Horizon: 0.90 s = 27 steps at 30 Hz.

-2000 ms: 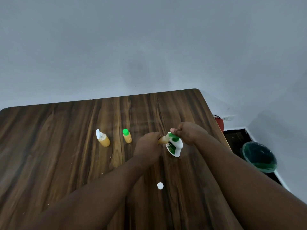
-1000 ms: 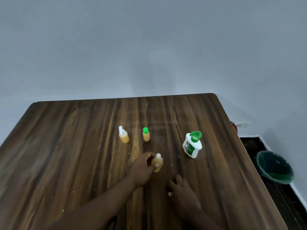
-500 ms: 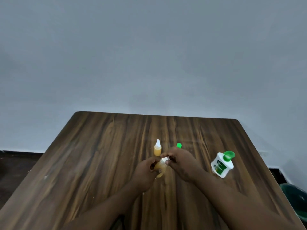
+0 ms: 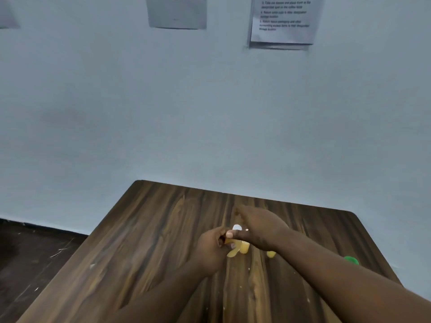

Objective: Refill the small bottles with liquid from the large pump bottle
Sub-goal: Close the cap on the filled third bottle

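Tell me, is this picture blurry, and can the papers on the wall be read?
Head view: motion blur smears the right hand, the left hand and the small bottle it holds, so the right hand's grip is unclear. Head view: the printed notice is too soft to read. Head view: the light is flat and dim, with no glare on the wooden table, which sits tilted in the frame.

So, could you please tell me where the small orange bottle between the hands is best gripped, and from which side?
Grip the small orange bottle round its body, coming from the left, as the left hand does. The body is its widest part, and this leaves the white cap at the top free for the right hand, which reaches in from the right.
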Each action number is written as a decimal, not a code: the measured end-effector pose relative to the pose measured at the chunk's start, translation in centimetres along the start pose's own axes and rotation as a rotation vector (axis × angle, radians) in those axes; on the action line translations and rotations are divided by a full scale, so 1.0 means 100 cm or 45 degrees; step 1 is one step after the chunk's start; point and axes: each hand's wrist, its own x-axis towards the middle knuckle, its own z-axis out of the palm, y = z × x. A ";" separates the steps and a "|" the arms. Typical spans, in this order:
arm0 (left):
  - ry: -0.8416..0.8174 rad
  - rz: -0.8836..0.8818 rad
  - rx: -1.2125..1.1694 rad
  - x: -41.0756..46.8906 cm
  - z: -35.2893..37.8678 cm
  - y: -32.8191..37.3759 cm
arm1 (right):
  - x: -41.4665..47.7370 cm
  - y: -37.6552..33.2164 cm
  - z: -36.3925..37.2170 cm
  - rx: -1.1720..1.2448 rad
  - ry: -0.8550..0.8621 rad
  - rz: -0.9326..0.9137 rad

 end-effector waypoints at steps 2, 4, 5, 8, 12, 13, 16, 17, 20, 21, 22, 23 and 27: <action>0.020 0.012 -0.012 0.003 -0.008 0.003 | 0.003 -0.004 -0.017 0.030 -0.034 -0.143; 0.007 0.026 -0.009 0.006 -0.014 0.006 | 0.007 -0.007 -0.025 -0.053 -0.054 -0.279; -0.005 0.034 -0.004 0.006 -0.015 0.006 | 0.008 -0.009 -0.027 -0.126 -0.057 -0.297; -0.042 0.025 0.014 0.005 -0.015 0.004 | 0.015 -0.015 -0.028 -0.367 -0.012 -0.218; -0.022 0.011 0.002 0.006 -0.015 0.000 | 0.019 -0.002 -0.028 -0.244 -0.074 -0.176; -0.014 0.021 -0.009 0.006 -0.016 -0.001 | 0.018 -0.001 -0.027 -0.218 -0.127 -0.243; -0.034 0.017 0.018 0.005 -0.016 -0.002 | 0.016 -0.001 -0.021 -0.340 -0.088 -0.305; -0.036 0.009 0.020 0.004 -0.015 -0.004 | 0.017 -0.002 -0.021 -0.380 -0.052 -0.270; -0.042 -0.028 -0.032 0.003 -0.012 -0.012 | 0.020 0.000 -0.016 -0.286 -0.054 -0.224; -0.037 -0.039 -0.014 0.004 -0.012 -0.015 | 0.019 -0.001 -0.014 -0.235 -0.081 -0.256; -0.040 -0.045 0.005 0.004 -0.011 -0.018 | 0.018 -0.002 -0.010 -0.212 -0.105 -0.306; -0.046 -0.050 0.016 0.005 -0.010 -0.022 | 0.017 -0.003 -0.006 -0.218 -0.129 -0.344; -0.069 -0.111 0.022 0.009 -0.002 -0.039 | 0.023 -0.002 0.016 -0.221 -0.048 -0.341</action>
